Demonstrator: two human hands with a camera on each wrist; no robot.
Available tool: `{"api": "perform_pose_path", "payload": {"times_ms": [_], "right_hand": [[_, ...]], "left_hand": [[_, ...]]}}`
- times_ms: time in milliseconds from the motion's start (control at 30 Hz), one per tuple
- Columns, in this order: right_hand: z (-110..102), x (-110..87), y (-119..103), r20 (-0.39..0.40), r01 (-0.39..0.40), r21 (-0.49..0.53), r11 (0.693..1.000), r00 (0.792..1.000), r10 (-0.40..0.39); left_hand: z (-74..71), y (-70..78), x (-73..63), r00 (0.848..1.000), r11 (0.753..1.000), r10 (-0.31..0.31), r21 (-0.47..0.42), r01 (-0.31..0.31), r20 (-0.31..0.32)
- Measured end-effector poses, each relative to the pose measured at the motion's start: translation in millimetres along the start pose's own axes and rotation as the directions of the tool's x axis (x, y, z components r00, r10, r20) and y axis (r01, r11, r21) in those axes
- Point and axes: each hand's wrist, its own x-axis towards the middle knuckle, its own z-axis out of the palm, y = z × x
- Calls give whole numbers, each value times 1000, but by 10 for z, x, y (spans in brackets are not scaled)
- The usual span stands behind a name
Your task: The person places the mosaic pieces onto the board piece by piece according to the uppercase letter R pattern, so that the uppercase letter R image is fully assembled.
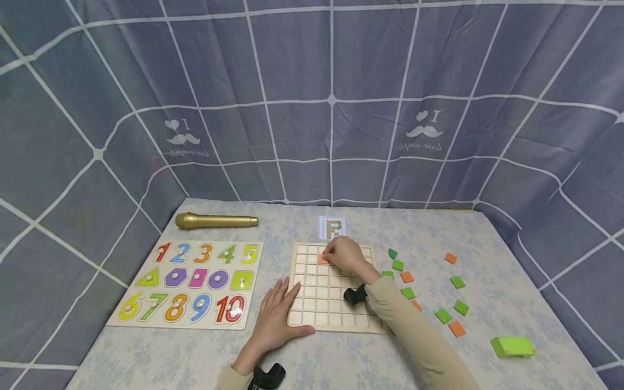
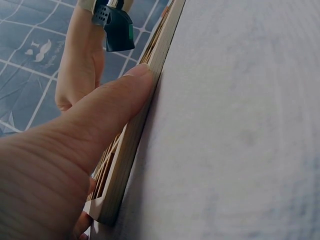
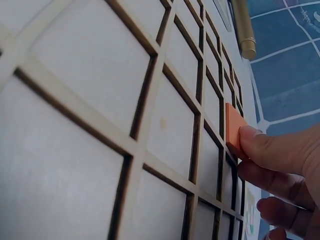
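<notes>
A wooden grid board point(image 1: 314, 297) with square compartments lies mid-table. Over its upper part, my right hand point(image 1: 346, 254) pinches an orange square tile point(image 3: 234, 131) between thumb and fingers. In the right wrist view the tile stands tilted against the grid ribs near the far side. My left hand point(image 1: 278, 317) rests at the board's lower left corner, fingers spread along the left side and thumb on the front edge. Behind the board lies a small pattern card point(image 1: 332, 227) showing a green and orange figure on a grid.
Right of the board lie several loose tiles, among them a green square point(image 1: 457, 282) and an orange square point(image 1: 456, 328). A lime green block point(image 1: 513, 346) sits at the front right. On the left are a number and shape puzzle board point(image 1: 187, 290) and a gold microphone point(image 1: 216, 221).
</notes>
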Motion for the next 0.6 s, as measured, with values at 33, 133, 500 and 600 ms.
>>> {"api": "perform_pose_path", "payload": {"times_ms": [33, 133, 500, 600], "right_hand": [[0, -4, 1, 1, 0, -6, 1000, 1000, 0], [4, -13, 11, 2, 9, -20, 1000, 1000, -9], [22, -73, 80, 19, 22, 58, 998, 1000, -23], [28, -100, 101, 12, 52, 63, 997, 999, -53]], "left_hand": [[1, 1, 0, 1000, 1000, 0, 0, 0, 0], [5, 1, 0, 1000, 1000, -1, -1, 1, 0], [1, 4, 7, 1000, 1000, -5, -1, 5, 3], [-4, 6, 6, 1000, 1000, -5, -1, 5, 1]]}}
